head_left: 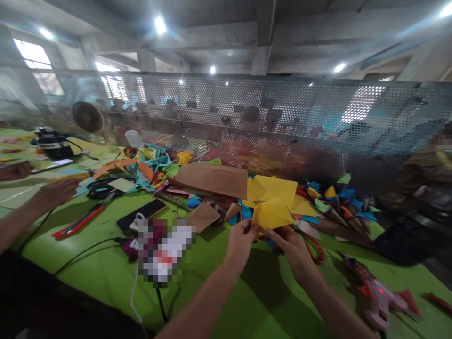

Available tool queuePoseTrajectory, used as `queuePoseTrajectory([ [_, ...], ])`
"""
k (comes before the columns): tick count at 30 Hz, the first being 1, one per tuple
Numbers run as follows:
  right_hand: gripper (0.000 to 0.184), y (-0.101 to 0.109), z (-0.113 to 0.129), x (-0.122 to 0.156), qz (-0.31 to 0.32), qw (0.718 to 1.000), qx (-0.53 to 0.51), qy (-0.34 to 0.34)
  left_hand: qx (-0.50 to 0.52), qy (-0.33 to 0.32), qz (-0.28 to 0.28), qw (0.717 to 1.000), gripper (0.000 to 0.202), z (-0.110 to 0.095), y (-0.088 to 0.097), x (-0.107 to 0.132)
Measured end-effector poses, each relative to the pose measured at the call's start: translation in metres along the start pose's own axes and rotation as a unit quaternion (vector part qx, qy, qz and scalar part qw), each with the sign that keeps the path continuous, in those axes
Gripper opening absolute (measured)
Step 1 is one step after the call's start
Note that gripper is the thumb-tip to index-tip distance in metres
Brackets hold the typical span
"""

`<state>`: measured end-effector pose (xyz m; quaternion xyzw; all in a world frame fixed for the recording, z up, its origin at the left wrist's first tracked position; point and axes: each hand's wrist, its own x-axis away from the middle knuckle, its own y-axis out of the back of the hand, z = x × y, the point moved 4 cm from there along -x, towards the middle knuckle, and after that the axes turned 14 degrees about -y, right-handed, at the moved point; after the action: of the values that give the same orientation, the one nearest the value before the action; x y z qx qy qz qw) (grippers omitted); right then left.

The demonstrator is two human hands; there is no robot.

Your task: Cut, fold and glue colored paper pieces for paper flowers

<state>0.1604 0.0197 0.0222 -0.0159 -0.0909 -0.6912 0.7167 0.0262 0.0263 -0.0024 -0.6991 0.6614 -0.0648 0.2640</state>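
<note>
Under a concrete ceiling (219,35) with at least five lit lamps (160,25), one perforated screen (226,101) runs behind a single bright green table (208,301); figures beyond it are blurred. One person (423,174) shows at the right edge, and on the left two other hands (58,193) reach in over the table; whether both belong to one co-worker I cannot tell. One fan (86,117) stands at the far left, near one black flask (51,143). One long brown sheet (212,180) lies mid-table, a pile of coloured scraps (148,162) to its left and several paper cones (339,200) to the right. In front of the flat yellow paper (278,187) beside it, one yellow sheet (271,215) is held above the table: the left hand (243,239) pinches its lower left corner between thumb and fingers, and the right hand (288,242) pinches its lower edge. One pink glue gun (379,296), its small light glowing red, lies at the right; one phone (141,215), one red cutter (83,219) and one white plug (137,221) are at the left. Pixelation covers a pale block (169,254), hiding any lettering; marks on the flask are too small to read.
</note>
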Motion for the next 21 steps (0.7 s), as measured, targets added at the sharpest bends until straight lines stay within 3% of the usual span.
queuePoseTrajectory([
  [7,0.038,0.007,0.001,-0.004,-0.008,0.999,-0.036,0.021,-0.001,-0.01,0.053,0.999,0.038,-0.003,-0.009,0.007],
  [14,0.044,0.01,-0.006,-0.005,-0.029,0.999,-0.014,-0.016,-0.036,-0.029,0.034,0.998,0.045,-0.003,0.0,0.001],
  [21,0.041,0.01,-0.001,-0.004,-0.034,0.999,-0.014,-0.005,-0.087,-0.021,0.067,0.994,0.039,0.007,0.001,0.003],
])
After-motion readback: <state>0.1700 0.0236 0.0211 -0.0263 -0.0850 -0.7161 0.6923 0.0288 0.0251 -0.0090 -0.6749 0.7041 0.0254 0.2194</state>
